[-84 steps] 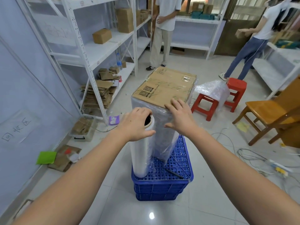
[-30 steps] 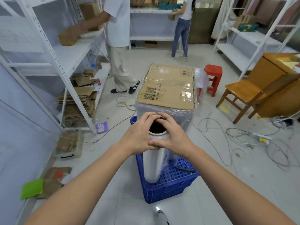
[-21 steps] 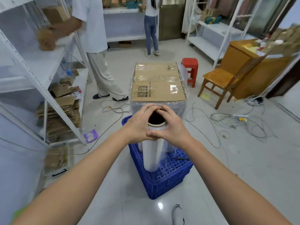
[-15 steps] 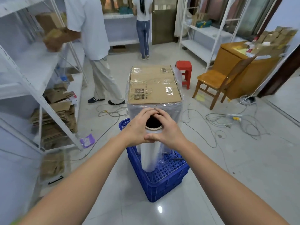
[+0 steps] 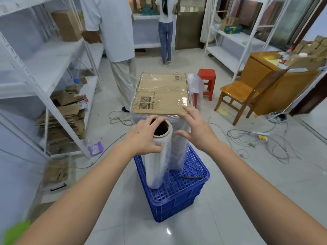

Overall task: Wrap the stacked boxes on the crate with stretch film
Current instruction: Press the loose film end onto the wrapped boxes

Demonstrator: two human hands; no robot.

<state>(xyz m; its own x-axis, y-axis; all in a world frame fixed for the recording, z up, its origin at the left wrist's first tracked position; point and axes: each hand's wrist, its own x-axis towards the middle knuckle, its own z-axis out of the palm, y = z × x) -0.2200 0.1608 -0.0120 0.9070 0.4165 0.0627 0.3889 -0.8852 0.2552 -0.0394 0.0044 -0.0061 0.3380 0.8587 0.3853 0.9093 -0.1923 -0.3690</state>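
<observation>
Stacked boxes (image 5: 161,96): film-covered, standing on my blue crate (image 5: 178,191). Stretch film roll (image 5: 157,156): upright on the crate, touching the stack's near face. My left hand (image 5: 144,137): clamped round the roll's top. My right hand (image 5: 196,128): fingers spread, empty, beside the stack. Floor behind: red stool (image 5: 207,82), wooden chair (image 5: 237,96).
</observation>
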